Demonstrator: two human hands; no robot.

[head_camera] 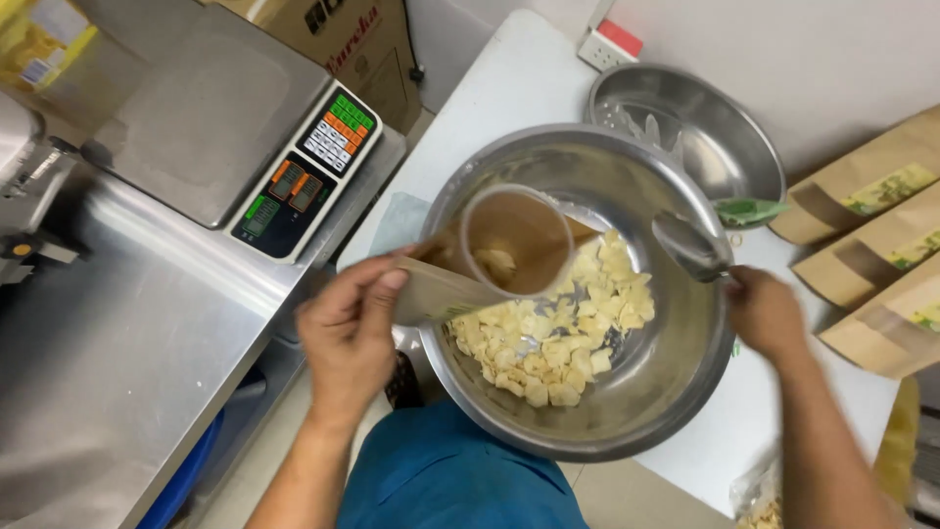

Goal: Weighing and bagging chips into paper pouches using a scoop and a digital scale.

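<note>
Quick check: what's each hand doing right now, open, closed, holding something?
Left hand: closed on an open brown paper pouch, held over the steel bowl.
Right hand: closed on a metal scoop.

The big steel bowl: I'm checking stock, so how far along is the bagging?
Done: three brown pouches lie beside it. In hand: left hand holds an open pouch with few pieces inside; right hand holds a metal scoop. Left: many pale chips in the bowl.
</note>
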